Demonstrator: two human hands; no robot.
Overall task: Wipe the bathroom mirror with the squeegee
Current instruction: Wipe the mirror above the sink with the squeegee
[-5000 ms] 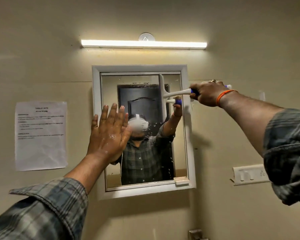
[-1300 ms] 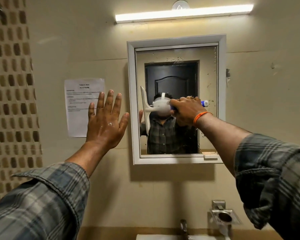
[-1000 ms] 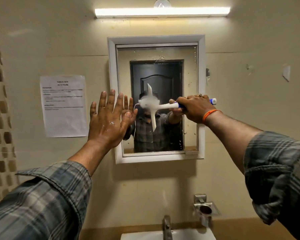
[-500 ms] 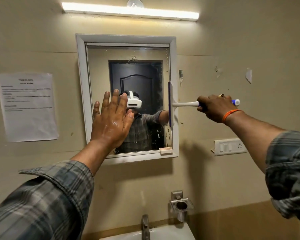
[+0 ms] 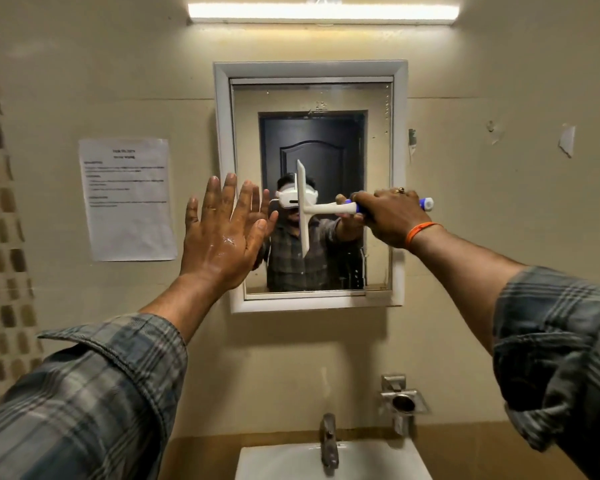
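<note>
Mirror (image 5: pixel 378 140) hangs on the wall above the sink (image 5: pixel 278 460), white frame all round. From what I see the glass reads mostly clear; specks sit along the top and down the right edge, so I judge the job well along but not done. Left hand (image 5: pixel 222 237) is flat, fingers spread wide, holding nothing, raised over the left frame; contact I cannot tell. Right hand (image 5: pixel 390 216) grips the handle. Squeegee (image 5: pixel 305 206) stands blade-vertical at mid-glass. Left to do, I think: those top and right-edge strips.
</note>
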